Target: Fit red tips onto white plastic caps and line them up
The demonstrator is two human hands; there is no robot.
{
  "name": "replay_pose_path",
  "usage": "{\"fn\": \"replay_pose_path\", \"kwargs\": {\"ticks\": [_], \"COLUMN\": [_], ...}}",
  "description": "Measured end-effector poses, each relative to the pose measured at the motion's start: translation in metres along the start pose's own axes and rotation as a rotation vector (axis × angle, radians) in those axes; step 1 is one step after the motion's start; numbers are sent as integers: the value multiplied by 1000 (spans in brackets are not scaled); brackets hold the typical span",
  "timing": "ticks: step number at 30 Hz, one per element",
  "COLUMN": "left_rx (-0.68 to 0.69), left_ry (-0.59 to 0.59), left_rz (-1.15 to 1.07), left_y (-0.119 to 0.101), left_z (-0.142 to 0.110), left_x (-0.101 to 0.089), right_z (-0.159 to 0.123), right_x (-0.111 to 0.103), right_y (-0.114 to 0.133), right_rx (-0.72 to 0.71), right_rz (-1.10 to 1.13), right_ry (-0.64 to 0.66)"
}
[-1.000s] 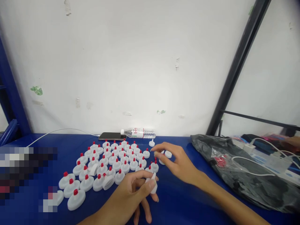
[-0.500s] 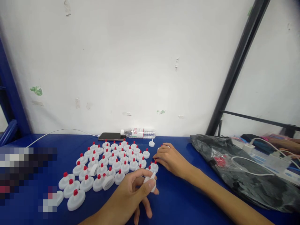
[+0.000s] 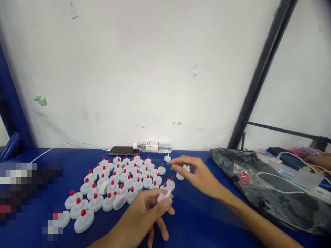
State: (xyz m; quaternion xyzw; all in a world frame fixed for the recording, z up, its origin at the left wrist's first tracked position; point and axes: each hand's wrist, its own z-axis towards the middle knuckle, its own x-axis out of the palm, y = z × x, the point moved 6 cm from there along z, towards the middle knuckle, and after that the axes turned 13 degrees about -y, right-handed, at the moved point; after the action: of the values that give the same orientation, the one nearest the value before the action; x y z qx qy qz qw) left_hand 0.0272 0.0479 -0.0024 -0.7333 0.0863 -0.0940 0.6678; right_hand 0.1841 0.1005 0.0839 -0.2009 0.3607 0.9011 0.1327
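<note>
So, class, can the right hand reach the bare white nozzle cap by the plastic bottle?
Probably yes: the right hand looks empty, its fingers close to the white nozzle cap, with nothing visible between.

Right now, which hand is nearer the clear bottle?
Right. The right hand is in front of the bottle, to its right; the left hand, pinching a white nozzle cap, is farther from it, lower in the view.

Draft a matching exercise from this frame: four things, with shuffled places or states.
1. Left hand
2. Right hand
3. Clear bottle
4. Dark plastic bag

A. Lies on its side near the wall
B. Shows nothing visible in its grasp
C. Spread along the right of the blue table
D. Holds a white spouted cap

Pairs: 1-D, 2-B, 3-A, 4-C
</note>
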Motion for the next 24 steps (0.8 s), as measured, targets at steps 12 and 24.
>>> {"fn": "replay_pose_path", "kwargs": {"ticks": [12,24], "left_rx": [20,27], "left_ry": [-6,-13], "left_rz": [-34,-48], "left_y": [-3,-2], "left_z": [0,0], "left_x": [0,-2], "right_z": [-15,-14], "right_x": [23,21], "right_y": [13,14], "right_rx": [134,128], "right_rz": [278,226], "right_ry": [226,209]}}
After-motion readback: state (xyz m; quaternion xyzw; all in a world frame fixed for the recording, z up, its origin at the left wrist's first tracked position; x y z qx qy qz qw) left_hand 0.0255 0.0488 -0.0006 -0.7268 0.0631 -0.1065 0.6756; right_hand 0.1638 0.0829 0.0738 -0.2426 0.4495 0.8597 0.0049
